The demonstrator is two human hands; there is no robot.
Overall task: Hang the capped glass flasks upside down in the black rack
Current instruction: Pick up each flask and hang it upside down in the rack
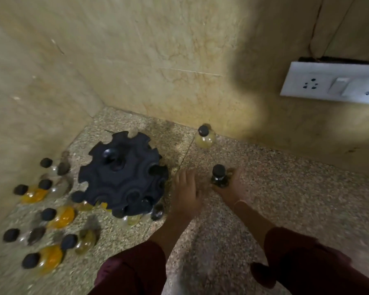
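The right hand (234, 185) curls round a black-capped glass flask (219, 173) on the speckled stone table (290, 201); the blurred left hand (186, 188) lies flat-fingered beside the notched black rack (124, 173).

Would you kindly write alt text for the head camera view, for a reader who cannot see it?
A person's right hand grips a black-capped glass flask standing on a speckled stone counter, the left hand resting open beside it. Left of the hands sits the black rack, with more capped flasks grouped beyond it and a lone flask by the wall.

A white socket plate (332, 81) sits on the beige, probably marble, wall (158, 60).
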